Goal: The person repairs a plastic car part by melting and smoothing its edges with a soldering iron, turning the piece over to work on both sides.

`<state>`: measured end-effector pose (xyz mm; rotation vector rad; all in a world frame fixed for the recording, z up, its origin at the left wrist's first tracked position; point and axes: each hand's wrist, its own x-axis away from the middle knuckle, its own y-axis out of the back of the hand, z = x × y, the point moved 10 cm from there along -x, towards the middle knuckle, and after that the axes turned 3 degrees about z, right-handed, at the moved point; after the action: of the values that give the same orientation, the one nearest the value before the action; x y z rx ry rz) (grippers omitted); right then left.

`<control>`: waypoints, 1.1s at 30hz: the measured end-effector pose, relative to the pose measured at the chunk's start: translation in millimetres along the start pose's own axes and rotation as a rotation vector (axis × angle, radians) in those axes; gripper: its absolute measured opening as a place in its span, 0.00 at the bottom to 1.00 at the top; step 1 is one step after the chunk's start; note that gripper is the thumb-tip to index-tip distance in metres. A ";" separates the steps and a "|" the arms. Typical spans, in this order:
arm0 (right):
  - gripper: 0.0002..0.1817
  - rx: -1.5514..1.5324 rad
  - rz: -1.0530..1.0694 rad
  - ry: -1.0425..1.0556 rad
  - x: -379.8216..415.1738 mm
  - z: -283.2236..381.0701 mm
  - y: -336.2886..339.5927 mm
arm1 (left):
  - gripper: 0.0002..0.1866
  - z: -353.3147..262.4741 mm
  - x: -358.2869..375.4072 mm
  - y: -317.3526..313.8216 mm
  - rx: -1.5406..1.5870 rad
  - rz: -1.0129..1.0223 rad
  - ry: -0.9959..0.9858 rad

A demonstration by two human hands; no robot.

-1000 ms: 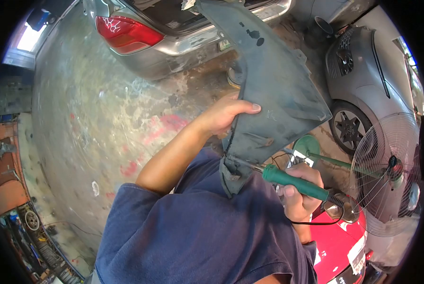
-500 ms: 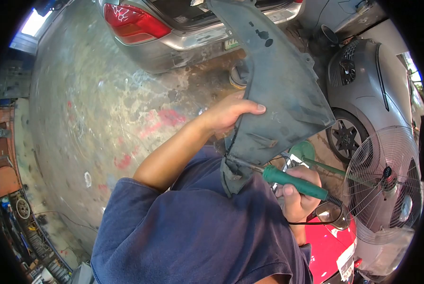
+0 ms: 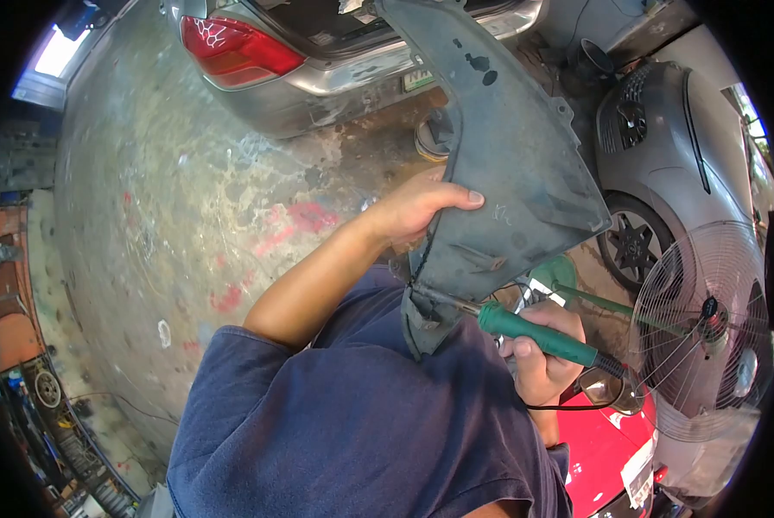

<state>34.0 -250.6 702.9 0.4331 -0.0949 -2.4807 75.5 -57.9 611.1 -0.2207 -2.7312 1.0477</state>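
Note:
My left hand grips the edge of a large dark grey plastic car panel, holding it upright in front of me. My right hand is closed around the green handle of a soldering iron. Its metal tip touches the panel's lower edge near a cracked corner. A black cord runs from the iron's handle down past my right wrist. My blue sleeve fills the lower middle of the view.
A silver car with a red tail light stands ahead on the stained concrete floor. A grey car is at right, with a standing fan beside it. A red car part lies below my right hand.
The view has shifted slightly. My hands, the panel and the soldering iron keep nearly the same pose, with the tip still at the panel's lower edge.

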 end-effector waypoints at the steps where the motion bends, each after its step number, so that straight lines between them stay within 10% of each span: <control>1: 0.18 0.001 -0.001 0.002 0.3 -0.3 0.5 | 0.31 0.3 -0.6 -0.6 -0.003 0.004 -0.002; 33: 0.17 0.056 -0.012 0.020 3.6 2.8 -1.4 | 0.33 6.1 3.4 2.7 -0.019 -0.025 0.028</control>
<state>29.6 -251.7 704.2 0.4840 -0.1545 -2.4897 70.9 -59.1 605.3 -0.2024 -2.7126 1.0045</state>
